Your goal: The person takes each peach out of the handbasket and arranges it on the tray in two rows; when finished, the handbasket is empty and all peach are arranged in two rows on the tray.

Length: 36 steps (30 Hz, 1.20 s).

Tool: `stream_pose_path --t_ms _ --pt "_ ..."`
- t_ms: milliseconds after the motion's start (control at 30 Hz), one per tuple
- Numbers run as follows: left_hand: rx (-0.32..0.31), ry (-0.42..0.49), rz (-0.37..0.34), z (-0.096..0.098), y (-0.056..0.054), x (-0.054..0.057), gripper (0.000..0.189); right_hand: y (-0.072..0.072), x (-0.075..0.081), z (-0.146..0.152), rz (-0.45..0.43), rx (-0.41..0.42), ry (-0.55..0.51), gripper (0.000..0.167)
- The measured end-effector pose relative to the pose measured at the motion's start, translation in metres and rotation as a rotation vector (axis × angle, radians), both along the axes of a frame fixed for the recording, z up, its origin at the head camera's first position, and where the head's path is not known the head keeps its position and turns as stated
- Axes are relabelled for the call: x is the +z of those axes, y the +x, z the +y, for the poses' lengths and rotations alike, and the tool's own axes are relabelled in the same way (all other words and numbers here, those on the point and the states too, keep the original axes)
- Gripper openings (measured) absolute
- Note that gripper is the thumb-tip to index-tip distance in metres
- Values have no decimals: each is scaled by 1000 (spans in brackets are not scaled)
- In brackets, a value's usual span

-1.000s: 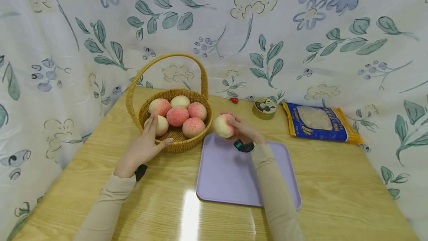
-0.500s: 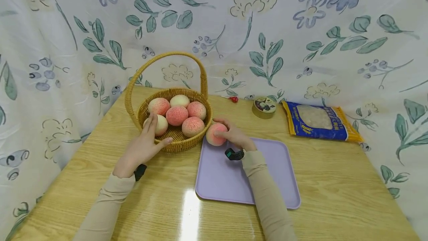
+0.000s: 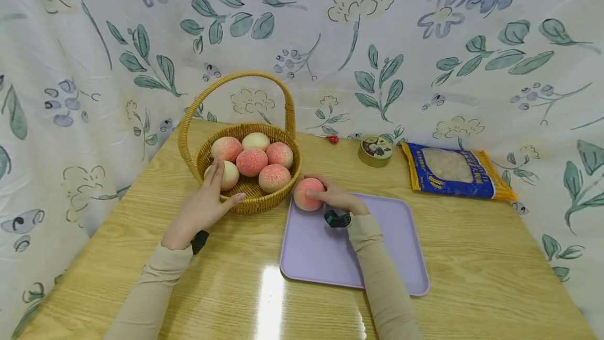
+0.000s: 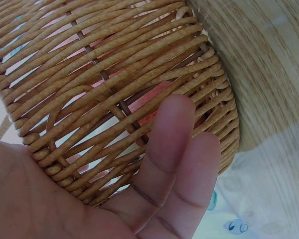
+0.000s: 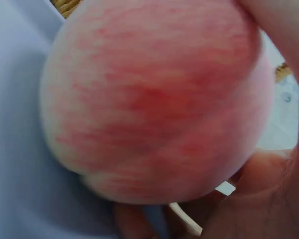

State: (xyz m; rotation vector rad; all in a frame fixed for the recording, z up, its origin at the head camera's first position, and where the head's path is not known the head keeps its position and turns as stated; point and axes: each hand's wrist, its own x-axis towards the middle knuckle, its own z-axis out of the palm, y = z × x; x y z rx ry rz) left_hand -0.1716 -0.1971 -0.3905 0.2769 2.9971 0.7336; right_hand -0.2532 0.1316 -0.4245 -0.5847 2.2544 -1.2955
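In the head view, my right hand (image 3: 337, 197) grips a pink-and-cream peach (image 3: 309, 194) at the far left corner of the lilac tray (image 3: 325, 256). The right wrist view has this peach (image 5: 154, 99) filling most of the frame, close against the tray's surface, fingers curled behind it. My left hand (image 3: 200, 209) rests at the near left side of the wicker basket (image 3: 264, 204), its fingers fairly straight. Two of its fingers (image 4: 169, 134) lie along the outside of the weave in the left wrist view. Several peaches (image 3: 251, 162) sit inside the basket.
Behind the tray stand a round tin (image 3: 375, 152) and a small red wrapped item (image 3: 332, 139) with a thin stick. A blue and yellow packet (image 3: 453, 171) lies at the back right. A floral curtain (image 3: 330, 41) hangs behind the wooden table (image 3: 472, 261).
My right hand has carried the peach left and down to the tray's corner beside the basket, turning its pink side up. My left hand has stayed at the basket.
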Motion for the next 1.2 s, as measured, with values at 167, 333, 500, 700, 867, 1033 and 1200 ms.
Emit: stream_pose_path --t_ms 167,333,500,700,867,1033,1200 --pt "-5 -1 2 0 0 1 101 -5 8 13 -37 -34 -98 60" --pt "-2 -5 7 -1 -1 1 101 -12 29 20 -42 -93 -205 55" --pt "4 -4 8 -1 0 2 102 -19 58 13 4 -64 -273 52" --pt "7 -1 6 0 1 2 102 -29 81 -11 14 27 -242 49" --pt "13 -8 15 0 2 1 102 -39 86 -41 -37 93 -211 47" --pt "16 -12 7 0 2 1 102 -47 79 -69 -57 143 -94 45" --pt "19 -6 1 -1 1 0 101 -49 69 -97 36 229 78 37"
